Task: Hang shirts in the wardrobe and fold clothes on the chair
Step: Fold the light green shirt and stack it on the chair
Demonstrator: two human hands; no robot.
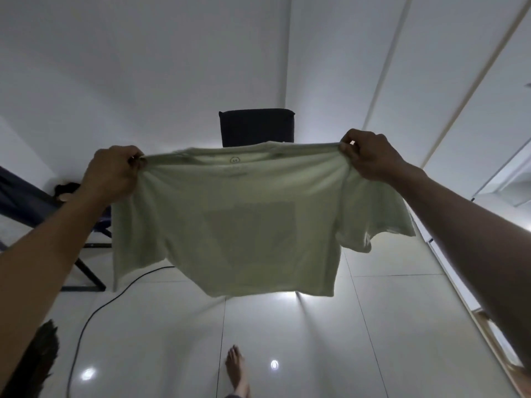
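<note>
Tiled floor (287, 340); T-shirt (230, 225) btwn L hand (113, 170)/R hand (370, 156)

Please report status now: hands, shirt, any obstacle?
Left hand and right hand grip the shirt at its shoulders. Shirt spread, hanging above floor. Chair behind it. Nothing in the way.

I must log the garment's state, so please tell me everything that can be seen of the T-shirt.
The T-shirt is pale green, of soft, thin-looking fabric, with short sleeves and a small round mark inside the collar. A faint square print shows through its middle. It hangs spread out in the air, collar edge up, hem free above the tiled floor. The left hand grips one shoulder and the right hand grips the other, stretching the top edge taut. Nothing else touches it.
</note>
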